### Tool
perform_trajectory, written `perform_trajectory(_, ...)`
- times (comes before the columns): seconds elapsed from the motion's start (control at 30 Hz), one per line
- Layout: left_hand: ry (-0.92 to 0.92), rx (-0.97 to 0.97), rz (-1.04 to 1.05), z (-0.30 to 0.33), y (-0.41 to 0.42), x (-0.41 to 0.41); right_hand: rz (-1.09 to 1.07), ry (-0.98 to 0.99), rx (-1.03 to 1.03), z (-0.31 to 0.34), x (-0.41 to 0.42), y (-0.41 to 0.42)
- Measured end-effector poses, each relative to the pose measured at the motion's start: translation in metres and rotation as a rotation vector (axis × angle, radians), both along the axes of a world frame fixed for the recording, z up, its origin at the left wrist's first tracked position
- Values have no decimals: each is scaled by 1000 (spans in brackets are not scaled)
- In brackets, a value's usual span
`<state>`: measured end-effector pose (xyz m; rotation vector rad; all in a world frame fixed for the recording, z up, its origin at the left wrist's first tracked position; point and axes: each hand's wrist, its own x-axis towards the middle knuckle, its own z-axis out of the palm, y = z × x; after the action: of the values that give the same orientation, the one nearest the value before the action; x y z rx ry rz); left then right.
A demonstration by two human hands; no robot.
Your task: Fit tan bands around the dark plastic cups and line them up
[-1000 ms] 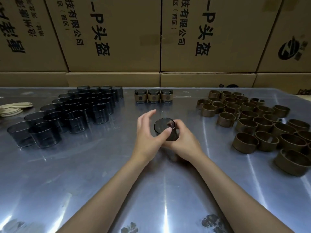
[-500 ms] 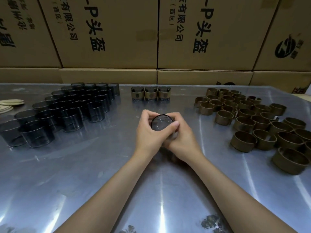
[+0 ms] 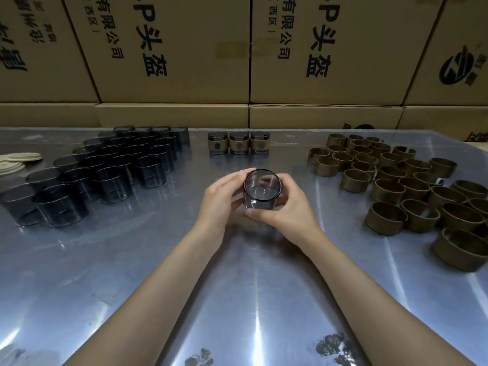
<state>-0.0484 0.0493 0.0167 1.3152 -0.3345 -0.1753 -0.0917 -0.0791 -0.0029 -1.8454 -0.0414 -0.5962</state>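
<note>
Both hands hold one dark see-through cup [image 3: 261, 188] above the middle of the metal table [image 3: 158, 260], its mouth tilted toward me. My left hand [image 3: 220, 200] wraps its left side. My right hand [image 3: 290, 207] curls round its right side and underside. Whether a tan band sits on this cup is hidden by the fingers. Three banded cups [image 3: 239, 142] stand in a row at the back centre. Several bare dark cups [image 3: 111, 167] are grouped at the left. Several loose tan bands [image 3: 396, 186] lie at the right.
Printed cardboard boxes [image 3: 171, 48] form a wall along the table's far edge. A few pale flat discs [image 3: 18, 161] lie at the far left edge. Bare metal stretches between my forearms and toward the near edge.
My left fingers, spread a second ago, have closed round the cup. The cup has risen a little and its mouth now tips toward me.
</note>
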Motion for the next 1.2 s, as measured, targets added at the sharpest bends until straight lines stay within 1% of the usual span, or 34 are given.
perform_trajectory(0.17,-87,52,-135,-3,5,4,14,26,117,1,1,-3)
perform_trajectory(0.27,-139,63,-181,-6,6,4,17,18,123,0,1,-5)
perform_trajectory(0.4,-331,236,-21,-7,1,2,9,-20,89,-4,5,-4)
perform_trajectory(0.5,-382,281,109,-9,-6,-2,-4,-19,-17,-8,6,-1)
perform_trajectory(0.6,-377,318,227,-13,-11,-4,3,-14,-112,-10,5,3)
perform_trajectory(0.67,-362,322,244,-14,-12,-4,-6,-10,-140,-10,4,4)
perform_trajectory(0.73,-325,287,194,-12,-11,-3,-23,-15,-142,-10,5,4)
perform_trajectory(0.77,-275,227,140,-10,-8,-3,-30,-7,-125,-9,5,4)
perform_trajectory(0.83,-150,100,-4,-5,-4,-3,-12,22,-8,-4,3,5)
perform_trajectory(0.87,-146,92,-52,-4,-3,-4,3,41,83,-1,2,5)
perform_trajectory(0.9,-201,134,-61,-4,-2,-5,13,72,184,4,1,6)
perform_trajectory(0.93,-300,199,-42,-5,0,-7,26,127,297,10,-2,6)
perform_trajectory(1.0,-584,350,11,-7,2,-9,104,246,501,19,-5,6)
perform_trajectory(1.07,-850,476,74,-9,1,-11,200,332,608,25,-6,5)
perform_trajectory(1.1,-916,505,114,-7,0,-12,252,351,660,27,-7,4)
perform_trajectory(1.2,-997,510,230,-2,0,-15,385,393,793,28,-10,3)
